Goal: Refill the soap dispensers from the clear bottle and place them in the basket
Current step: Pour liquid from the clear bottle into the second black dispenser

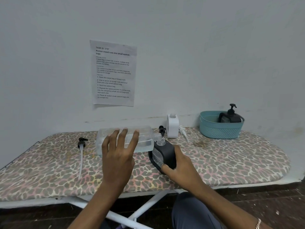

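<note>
The clear bottle [145, 142] is tipped sideways mid-board with the left hand [118, 156] wrapped over it. Its mouth sits right at the neck of the black dispenser [166, 152], which the right hand [181, 169] grips. Bare ironing board [231, 159] runs right toward the basket [219, 131] at the far edge, and a loose pump [82, 142] lies left.

Two bare forearms enter from the bottom edge, left hand [118, 156] at mid-frame and right hand [179, 164] just right of it, nails short and unpainted, thin pale metal chain bracelet [258, 223] on the right arm at lower right, slate-grey trousers [191, 212] at bottom centre-right.
</note>
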